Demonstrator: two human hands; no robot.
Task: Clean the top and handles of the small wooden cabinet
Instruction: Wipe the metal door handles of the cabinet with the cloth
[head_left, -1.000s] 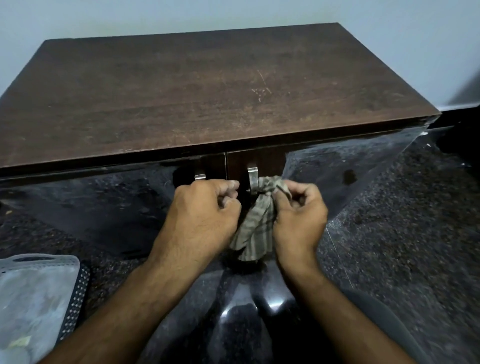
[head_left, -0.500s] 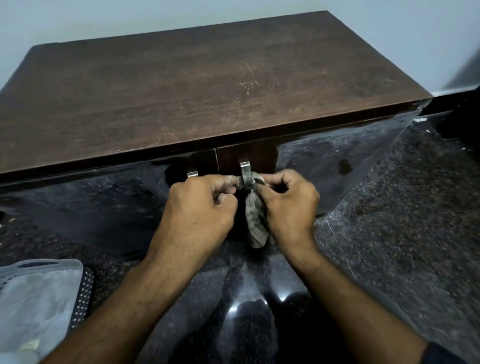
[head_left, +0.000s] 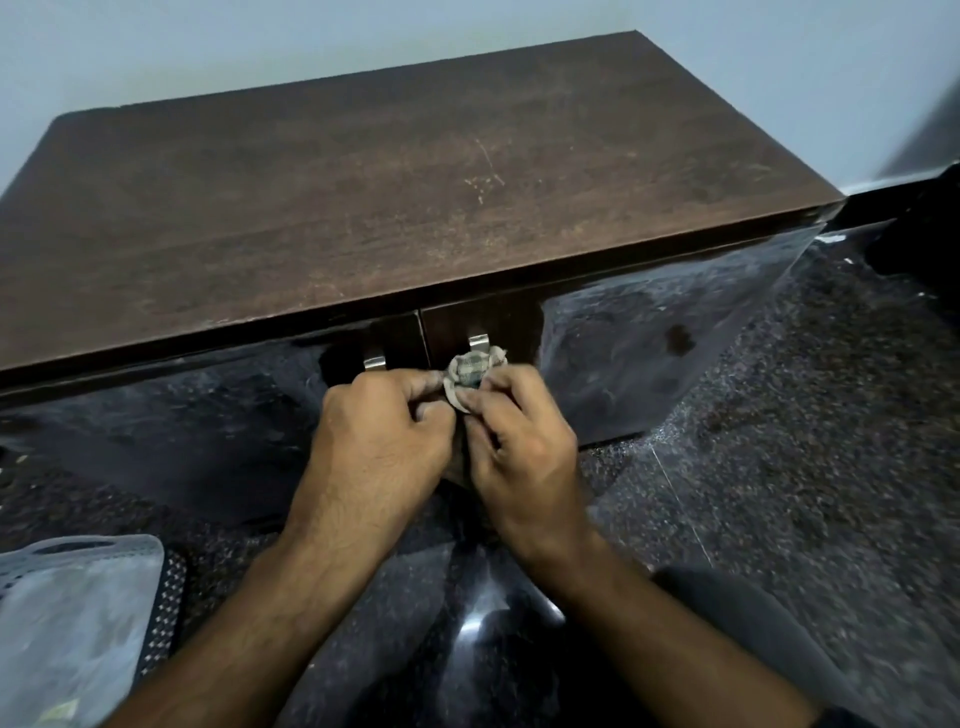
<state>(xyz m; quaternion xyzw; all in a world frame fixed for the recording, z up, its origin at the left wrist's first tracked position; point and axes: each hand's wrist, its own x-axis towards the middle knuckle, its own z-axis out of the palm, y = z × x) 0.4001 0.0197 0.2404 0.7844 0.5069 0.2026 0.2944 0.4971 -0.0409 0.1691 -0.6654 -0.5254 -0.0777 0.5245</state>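
Both grips closed: left hand (head_left: 379, 441) and right hand (head_left: 519, 441) pinched checked cloth (head_left: 471, 370) bunched around right handle (head_left: 479, 343) of cabinet (head_left: 363, 182).

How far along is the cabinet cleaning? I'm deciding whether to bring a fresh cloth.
In hand: both hands, left hand and right hand, pinch the checked cloth bunched around the right door handle. Left: the left door handle is bare, with no cloth on it now. The cabinet top shows pale scuffs and streaks, so it may need wiping; whether it was wiped cannot be told.
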